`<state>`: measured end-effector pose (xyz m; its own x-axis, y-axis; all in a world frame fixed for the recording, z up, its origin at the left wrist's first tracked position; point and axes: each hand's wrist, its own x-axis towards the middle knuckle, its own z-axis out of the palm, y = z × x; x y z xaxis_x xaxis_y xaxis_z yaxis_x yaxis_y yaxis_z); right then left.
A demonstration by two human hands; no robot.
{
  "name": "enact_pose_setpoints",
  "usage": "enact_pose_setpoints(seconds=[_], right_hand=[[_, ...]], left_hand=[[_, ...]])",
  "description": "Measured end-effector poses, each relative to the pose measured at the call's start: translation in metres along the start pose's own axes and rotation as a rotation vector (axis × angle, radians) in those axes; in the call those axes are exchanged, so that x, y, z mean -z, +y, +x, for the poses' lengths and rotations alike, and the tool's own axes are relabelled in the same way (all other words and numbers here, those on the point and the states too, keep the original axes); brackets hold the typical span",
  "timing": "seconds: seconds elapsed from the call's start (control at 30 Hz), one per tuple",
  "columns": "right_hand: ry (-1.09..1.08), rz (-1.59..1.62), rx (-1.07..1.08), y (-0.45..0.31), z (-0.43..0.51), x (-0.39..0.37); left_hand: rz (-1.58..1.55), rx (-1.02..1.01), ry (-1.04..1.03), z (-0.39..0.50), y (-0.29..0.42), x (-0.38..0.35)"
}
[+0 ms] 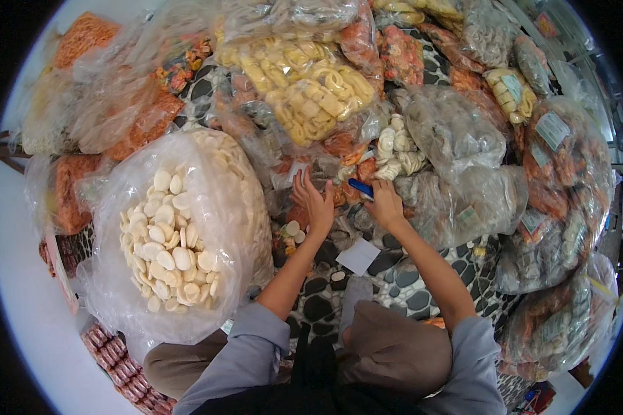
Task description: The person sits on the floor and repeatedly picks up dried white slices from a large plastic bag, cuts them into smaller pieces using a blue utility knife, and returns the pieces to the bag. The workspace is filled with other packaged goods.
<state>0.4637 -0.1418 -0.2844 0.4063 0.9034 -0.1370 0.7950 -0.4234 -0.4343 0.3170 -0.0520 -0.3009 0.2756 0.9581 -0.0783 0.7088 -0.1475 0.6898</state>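
My right hand (387, 205) grips a slim blue tool (361, 188), which looks like a stapler. Its far end points up and left over clear plastic bags. Across from it, my left hand (314, 202) has its fingers apart above the packed snacks, close to a white paper slip (297, 170). I see nothing held in it. Just beyond the blue tool lies a clear bag of pale round crackers (394, 148). A square of white paper (358, 257) rests on the pebble-patterned floor covering (316, 306) between my forearms. A few loose pale discs (293, 228) show beside my left wrist.
At left stands a large open plastic bag (239, 197) full of pale disc crackers (171, 249). Yellow ring snacks (316, 101) in clear plastic lie ahead. Bagged orange snacks (150, 122) are at far left, labelled bags (555, 155) at right. Reddish-brown packets (119, 363) line the lower left.
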Motion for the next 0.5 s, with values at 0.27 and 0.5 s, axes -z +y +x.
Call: enact_pose_setpoints(seconds=[0.27, 0.5], right_hand=[[0.176, 0.561, -0.119, -0.022, -0.008, 0.105], [-0.022, 0.786, 0.326, -0.107, -0.052, 0.185]], left_hand=[[-0.904, 0.19, -0.305, -0.021, 0.049, 0.041], [-1.298, 0.23, -0.611, -0.006, 0.125, 0.147]])
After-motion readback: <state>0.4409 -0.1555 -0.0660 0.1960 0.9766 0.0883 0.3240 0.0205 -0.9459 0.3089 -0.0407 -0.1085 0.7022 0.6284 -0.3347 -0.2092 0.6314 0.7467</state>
